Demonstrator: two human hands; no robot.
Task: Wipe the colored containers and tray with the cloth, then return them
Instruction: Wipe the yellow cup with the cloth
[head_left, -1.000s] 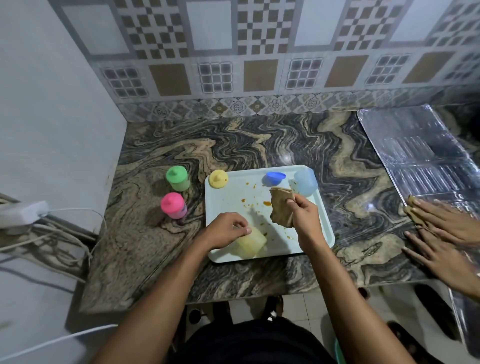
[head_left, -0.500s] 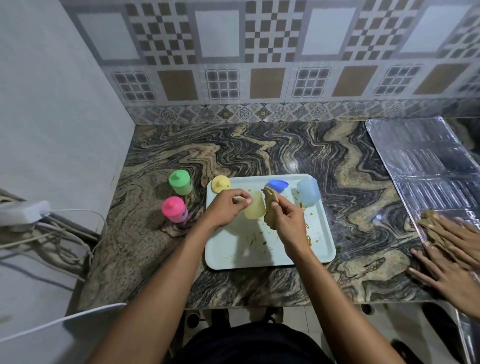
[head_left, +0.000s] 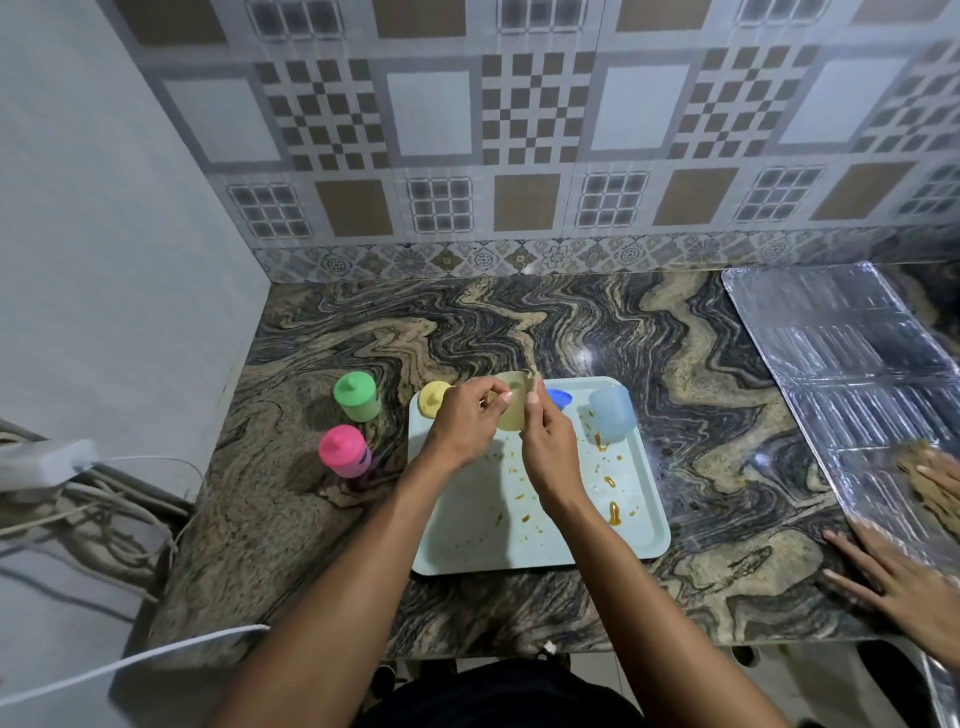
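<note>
My left hand (head_left: 466, 423) holds a pale yellow container (head_left: 511, 410) above the far edge of the light tray (head_left: 644, 540). My right hand (head_left: 550, 447) presses a brown cloth (head_left: 527, 379) into the container; most of the cloth is hidden by my fingers. The tray carries orange stains, a yellow lid (head_left: 432, 397), a blue lid (head_left: 560, 399) and a pale blue container (head_left: 612, 413). A green container (head_left: 357, 396) and a pink container (head_left: 343, 450), both with lids on, stand on the counter left of the tray.
The marble counter (head_left: 701, 374) meets a tiled wall behind and a plain wall at left. A foil sheet (head_left: 852, 364) covers the right side, where another person's hands (head_left: 904, 577) rest with a cloth. Cables and a white power strip (head_left: 36, 465) hang at left.
My left hand lifted the yellow container from the tray's near edge up to the far edge. My right hand brought the cloth against it. The view has tilted upward.
</note>
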